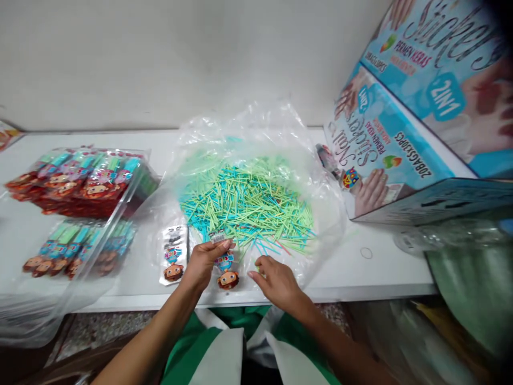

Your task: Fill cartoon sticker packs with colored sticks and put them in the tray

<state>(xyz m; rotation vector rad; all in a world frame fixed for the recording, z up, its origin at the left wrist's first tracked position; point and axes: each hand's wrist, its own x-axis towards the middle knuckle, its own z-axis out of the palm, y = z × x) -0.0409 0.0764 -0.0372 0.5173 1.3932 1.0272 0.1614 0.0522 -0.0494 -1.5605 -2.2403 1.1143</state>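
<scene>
My left hand (203, 263) pinches the top end of a small clear packet (227, 270) printed with a cartoon head and coloured lettering. The packet hangs over the table's front part. To the right of it, my right hand (277, 279) is curled, thumb close to the forefinger; whatever lies between those fingertips is too small to make out. Just beyond both hands, a heap of thin green and blue sticks (248, 203) lies on a spread clear plastic bag (326, 214). A matching flat packet (173, 255) rests left of my left hand.
Bundled filled packets (88, 179) are stacked at the left, with another row of packets (76, 248) before them under clear plastic. A large blue printed carton (385, 144) stands at the right. A rubber band (366, 252) and a clear bottle (417, 240) lie near it.
</scene>
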